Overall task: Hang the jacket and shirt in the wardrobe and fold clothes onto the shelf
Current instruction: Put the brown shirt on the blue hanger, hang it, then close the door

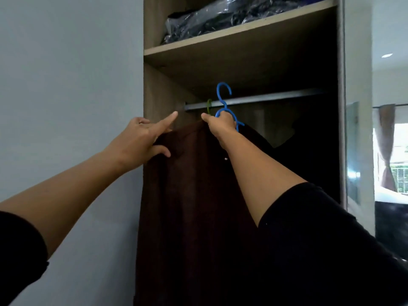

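A long dark brown garment [189, 195] hangs down in front of the open wardrobe. My right hand [221, 122] grips the neck of a blue plastic hanger [223, 96], whose hook stands just above the metal rail [265, 99]. A green hanger hook [209, 106] sits on the rail just left of it. My left hand [145, 140] holds the garment's left shoulder, thumb under the cloth and forefinger stretched toward the rail's left end. Which hanger carries the garment is hidden by my right hand.
A wooden shelf [220, 32] above the rail bears dark clothes in clear plastic wrap [220, 16]. Another dark garment [304, 151] hangs deeper inside at the right. A plain wall [66, 74] borders the wardrobe on the left; a mirrored door edge [353, 151] stands at the right.
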{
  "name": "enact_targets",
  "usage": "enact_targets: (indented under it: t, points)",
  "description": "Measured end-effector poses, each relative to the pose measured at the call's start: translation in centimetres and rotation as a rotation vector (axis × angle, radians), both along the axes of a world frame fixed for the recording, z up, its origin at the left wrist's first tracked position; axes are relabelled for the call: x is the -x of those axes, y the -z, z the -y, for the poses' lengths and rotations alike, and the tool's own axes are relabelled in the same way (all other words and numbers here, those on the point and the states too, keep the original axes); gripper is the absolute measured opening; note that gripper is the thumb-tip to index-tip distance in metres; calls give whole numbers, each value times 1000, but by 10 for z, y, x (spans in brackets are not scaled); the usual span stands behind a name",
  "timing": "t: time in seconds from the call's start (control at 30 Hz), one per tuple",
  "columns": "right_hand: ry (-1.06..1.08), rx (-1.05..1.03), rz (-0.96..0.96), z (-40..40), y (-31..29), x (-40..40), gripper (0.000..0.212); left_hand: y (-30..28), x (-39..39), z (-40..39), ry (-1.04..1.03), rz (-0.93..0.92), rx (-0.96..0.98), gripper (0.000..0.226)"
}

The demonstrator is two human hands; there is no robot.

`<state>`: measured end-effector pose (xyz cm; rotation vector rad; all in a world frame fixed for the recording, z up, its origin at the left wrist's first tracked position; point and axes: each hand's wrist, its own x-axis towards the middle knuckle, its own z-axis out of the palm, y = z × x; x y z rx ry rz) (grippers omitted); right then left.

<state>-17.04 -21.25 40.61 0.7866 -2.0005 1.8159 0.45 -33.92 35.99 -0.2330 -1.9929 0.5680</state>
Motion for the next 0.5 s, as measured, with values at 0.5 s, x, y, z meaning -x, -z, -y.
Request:
enact_targets:
  t: [0.5]
  points:
    - [-106,119,8,37,-31,161,85,-37,146,31,96,66,-103,76]
